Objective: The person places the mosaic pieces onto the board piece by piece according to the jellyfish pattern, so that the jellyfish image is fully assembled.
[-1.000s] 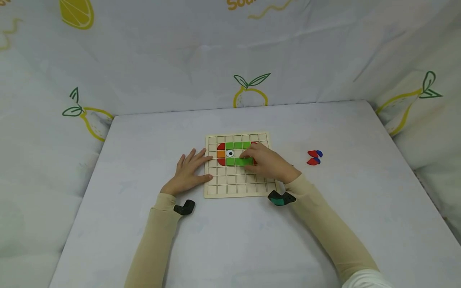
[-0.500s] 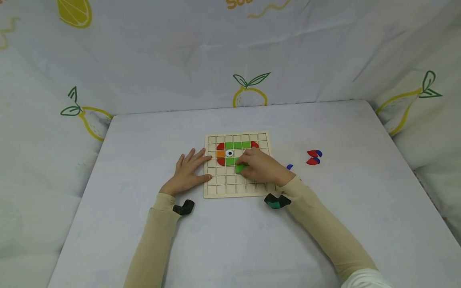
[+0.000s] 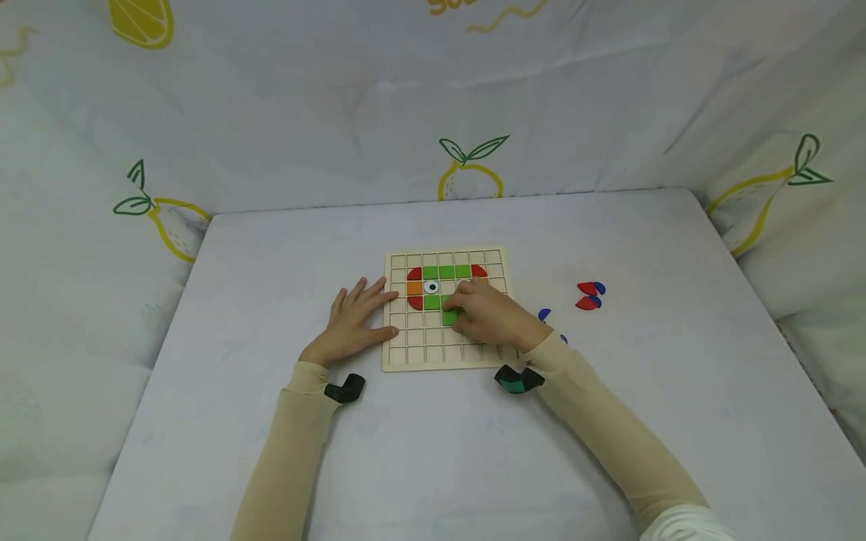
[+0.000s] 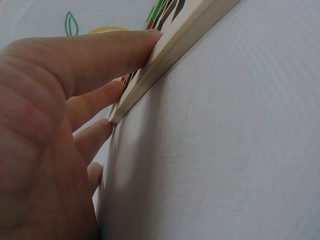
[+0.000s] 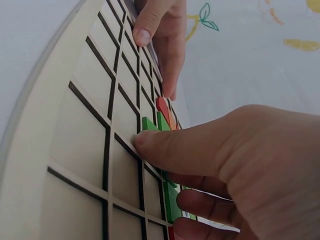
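Note:
A light wooden grid board (image 3: 433, 353) lies on the white table, with green, red and orange pieces and a white eye disc (image 3: 431, 287) in its cells. My left hand (image 3: 352, 323) is spread at the board's left edge, its thumb and fingertips touching the rim. Over the board's middle, my right hand (image 3: 494, 309) pinches a green square tile (image 3: 449, 318) one row below the lower green row. In the right wrist view its thumb presses by that green tile (image 5: 148, 123), and the other fingers are curled near more green pieces (image 5: 172, 202). The hand hides part of the pattern.
To the right of the board lie red and blue rounded pieces (image 3: 588, 303). A small blue piece (image 3: 544, 314) lies nearer the right wrist, and another blue bit (image 3: 564, 339) shows beside the sleeve. A lemon-print cloth (image 3: 575, 98) hangs behind the table.
My right hand has shifted slightly left and toward me, and a green square now shows in the row below. The red corner piece and small blue pieces have come into view. My left hand stays put.

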`<action>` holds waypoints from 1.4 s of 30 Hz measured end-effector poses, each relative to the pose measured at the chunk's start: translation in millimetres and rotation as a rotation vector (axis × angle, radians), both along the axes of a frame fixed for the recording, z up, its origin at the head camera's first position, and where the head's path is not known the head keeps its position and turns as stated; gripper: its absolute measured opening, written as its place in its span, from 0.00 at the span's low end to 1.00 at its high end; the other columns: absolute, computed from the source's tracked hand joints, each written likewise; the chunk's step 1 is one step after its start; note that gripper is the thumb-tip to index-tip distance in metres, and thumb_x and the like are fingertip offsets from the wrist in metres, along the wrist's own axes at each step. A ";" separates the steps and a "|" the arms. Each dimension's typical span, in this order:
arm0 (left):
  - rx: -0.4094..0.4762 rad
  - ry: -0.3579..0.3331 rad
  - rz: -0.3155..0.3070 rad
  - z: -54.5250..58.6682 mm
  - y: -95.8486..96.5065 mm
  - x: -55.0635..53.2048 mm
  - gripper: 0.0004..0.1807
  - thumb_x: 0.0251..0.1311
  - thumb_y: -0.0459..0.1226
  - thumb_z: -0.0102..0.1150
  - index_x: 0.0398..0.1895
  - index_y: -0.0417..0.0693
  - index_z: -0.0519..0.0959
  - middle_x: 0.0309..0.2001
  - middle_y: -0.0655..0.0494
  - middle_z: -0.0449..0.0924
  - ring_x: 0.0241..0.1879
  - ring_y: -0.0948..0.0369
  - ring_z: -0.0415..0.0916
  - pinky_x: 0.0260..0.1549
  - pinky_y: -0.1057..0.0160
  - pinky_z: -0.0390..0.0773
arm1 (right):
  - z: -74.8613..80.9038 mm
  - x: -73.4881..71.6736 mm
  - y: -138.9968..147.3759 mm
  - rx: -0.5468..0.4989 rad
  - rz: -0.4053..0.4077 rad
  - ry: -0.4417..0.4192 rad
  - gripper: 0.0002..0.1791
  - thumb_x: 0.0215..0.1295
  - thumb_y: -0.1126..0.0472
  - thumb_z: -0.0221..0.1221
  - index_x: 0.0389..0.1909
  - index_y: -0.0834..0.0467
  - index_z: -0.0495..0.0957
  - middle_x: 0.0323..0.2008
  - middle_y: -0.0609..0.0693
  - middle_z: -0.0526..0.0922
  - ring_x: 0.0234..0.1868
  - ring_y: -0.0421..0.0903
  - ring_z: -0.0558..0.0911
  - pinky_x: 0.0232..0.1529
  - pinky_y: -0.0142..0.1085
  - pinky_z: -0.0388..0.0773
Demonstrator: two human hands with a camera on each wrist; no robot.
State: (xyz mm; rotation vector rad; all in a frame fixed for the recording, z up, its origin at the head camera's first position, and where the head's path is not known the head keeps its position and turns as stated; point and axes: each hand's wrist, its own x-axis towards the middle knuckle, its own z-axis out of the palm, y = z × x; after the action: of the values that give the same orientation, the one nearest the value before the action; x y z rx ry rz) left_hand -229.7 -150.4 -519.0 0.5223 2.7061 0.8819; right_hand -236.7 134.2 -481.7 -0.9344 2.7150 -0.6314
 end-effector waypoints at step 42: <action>0.025 -0.025 0.005 0.4 0.0 2.0 0.38 0.63 0.48 0.65 0.76 0.57 0.66 0.83 0.57 0.46 0.84 0.51 0.29 0.78 0.43 0.21 | 42.5 -19.1 85.3 0.059 -0.277 -0.245 0.22 0.71 0.59 0.57 0.63 0.64 0.76 0.58 0.60 0.80 0.58 0.58 0.77 0.58 0.53 0.78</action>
State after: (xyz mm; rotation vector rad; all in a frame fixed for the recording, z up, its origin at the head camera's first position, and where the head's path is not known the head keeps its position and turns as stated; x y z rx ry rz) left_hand -227.7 -150.3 -518.7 0.5065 2.6778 0.9188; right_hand -255.9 219.5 -439.2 -0.4359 2.6421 -0.6618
